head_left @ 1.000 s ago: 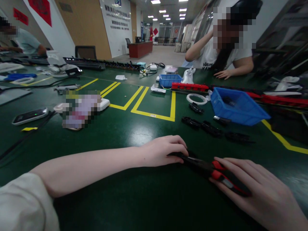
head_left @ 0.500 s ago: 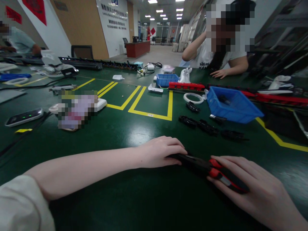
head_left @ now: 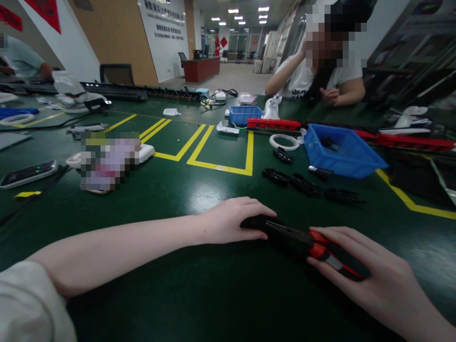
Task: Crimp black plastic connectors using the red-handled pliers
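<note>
My right hand (head_left: 379, 266) is closed round the red and black handles of long-nose pliers (head_left: 318, 244), whose dark jaws point left. Between the thumb and fingers of my left hand (head_left: 237, 219) is a black part (head_left: 255, 222), partly covered by the fingers. The plier jaws meet this part at its right end; how far they grip it is too dark to tell. Beyond my hands lies a loose row of similar black parts (head_left: 304, 185) on the green table (head_left: 171, 289).
A blue bin (head_left: 347, 164) with dark pieces inside stands at the right, beside a roll of white tape (head_left: 284, 142). Red rails (head_left: 274, 124) run behind it. A phone (head_left: 110, 164) lies at the left near a power bank (head_left: 30, 174). Across the table sits a person (head_left: 320, 80).
The black part shows more between my left fingers and the pliers, and the plier handles look slightly shifted. The person opposite has lifted a hand off the table. The whole view has shifted slightly.
</note>
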`<state>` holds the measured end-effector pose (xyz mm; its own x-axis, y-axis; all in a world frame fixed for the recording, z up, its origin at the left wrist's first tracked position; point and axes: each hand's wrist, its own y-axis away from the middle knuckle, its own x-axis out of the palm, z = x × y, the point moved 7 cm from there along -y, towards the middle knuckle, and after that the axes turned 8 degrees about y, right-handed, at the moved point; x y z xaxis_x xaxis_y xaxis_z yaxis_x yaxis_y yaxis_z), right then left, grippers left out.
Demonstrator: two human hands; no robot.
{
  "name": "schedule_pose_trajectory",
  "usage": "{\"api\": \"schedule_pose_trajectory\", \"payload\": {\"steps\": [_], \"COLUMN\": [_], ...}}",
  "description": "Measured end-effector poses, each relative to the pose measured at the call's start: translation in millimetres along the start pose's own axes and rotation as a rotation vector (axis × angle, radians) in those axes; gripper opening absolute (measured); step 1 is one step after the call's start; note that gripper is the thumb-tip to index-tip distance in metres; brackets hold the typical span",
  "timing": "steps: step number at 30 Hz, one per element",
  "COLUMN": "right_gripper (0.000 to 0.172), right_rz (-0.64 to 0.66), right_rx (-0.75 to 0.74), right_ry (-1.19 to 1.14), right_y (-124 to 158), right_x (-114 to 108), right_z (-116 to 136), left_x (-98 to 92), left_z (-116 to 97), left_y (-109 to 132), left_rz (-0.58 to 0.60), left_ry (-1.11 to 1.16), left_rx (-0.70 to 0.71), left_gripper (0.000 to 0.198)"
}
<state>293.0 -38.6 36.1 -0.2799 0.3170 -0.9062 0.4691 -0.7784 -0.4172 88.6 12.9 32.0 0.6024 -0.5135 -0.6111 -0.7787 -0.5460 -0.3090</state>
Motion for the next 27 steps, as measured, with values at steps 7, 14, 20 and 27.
{"api": "schedule_pose_trajectory", "payload": {"steps": [7,14,20,27], "right_gripper": [0.041,0.04,0.039,0.038], "right_rz": [0.011,0.008,0.02,0.032], "right_rx": [0.011,0.033,0.051,0.057], "right_ry": [-0.006,-0.037,-0.041,-0.06], "right_y": [0,2,3,4], "right_x": [-2,-9,-10,-9], "right_z": [0,1,1,3], "left_x": [-1.9,-2.9,-3.0,-2.9], "left_z": [-4,-6,-9,-10], "left_y": [2,4,5,4], "left_rz": [-0.025,-0.042,-0.049,-0.047], "left_ry": [0.068,0.129,0.158,0.155], "left_rx": [0.05,0.082,0.142,0.16], "left_gripper": [0.048,0.049,0.037,0.034]}}
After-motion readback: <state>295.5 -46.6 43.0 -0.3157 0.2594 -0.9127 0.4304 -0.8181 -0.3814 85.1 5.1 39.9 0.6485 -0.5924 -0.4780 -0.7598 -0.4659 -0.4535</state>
